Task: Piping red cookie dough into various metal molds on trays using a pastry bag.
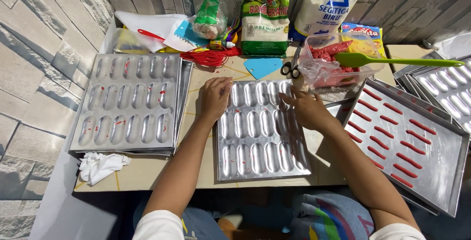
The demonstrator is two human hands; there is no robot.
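We look down from a head-worn camera at a low work table [147,171] set against a grey stone-pattern wall. In the middle lies a shiny silver metal baking mould with three rows of oval hollows [260,132], flat on the table and empty. Our left hand [214,97] rests palm down on the mould's upper left edge, fingers loose and spread over the rim, pressing rather than gripping. Our right hand [308,108] sits at the mould's upper right corner, fingers curled toward the edge; we cannot tell whether it pinches the rim or only touches it. To the left sits a second silver mould of the same kind, smeared with red streaks [128,101], stacked on others. Below it lies a crumpled white tissue [100,165]. To the right, a flat silver tray carrying rows of short red piped strips [409,144] is tilted over other trays. Behind the hands stands a clear plastic tub of red dough [333,61] with a green silicone spatula [392,62] lying across it, beside black-handled scissors [291,66], a red whisk [212,56] and bags of flour and sugar [294,9].
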